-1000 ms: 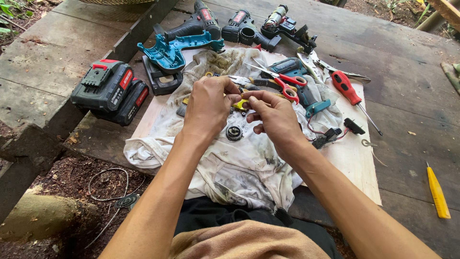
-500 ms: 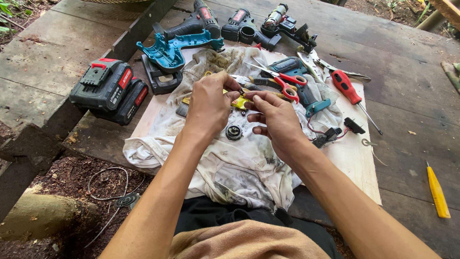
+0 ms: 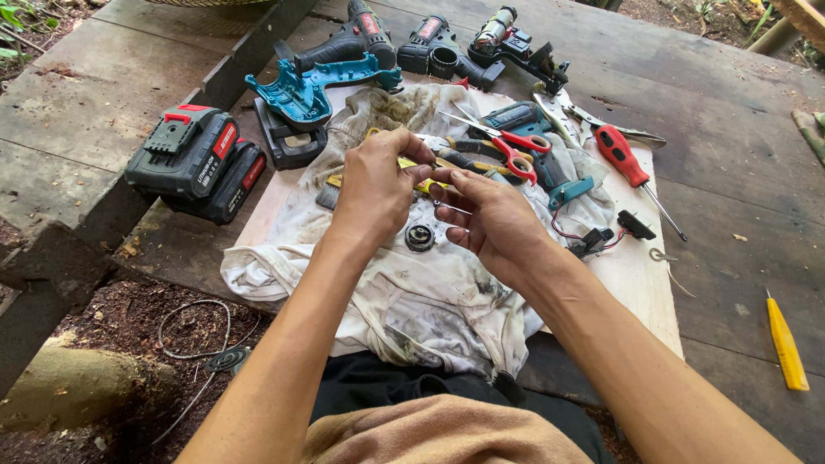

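Weathered wooden platform (image 3: 730,155) carries a pale board (image 3: 640,283), two battery packs (image 3: 199,163), drill bodies (image 3: 447,47), yellow tool (image 3: 786,344).

Two black power-tool battery packs (image 3: 199,163) lie side by side on the wooden planks at the left, and each carries a long red label strip (image 3: 225,140) with pale lettering along its upper side face. At the top, a dark drill body (image 3: 361,34) bears a small red label (image 3: 369,23) on its housing, and the black tool part (image 3: 443,47) beside it shows another small red label (image 3: 430,27). No packages, signs or screens are visible.
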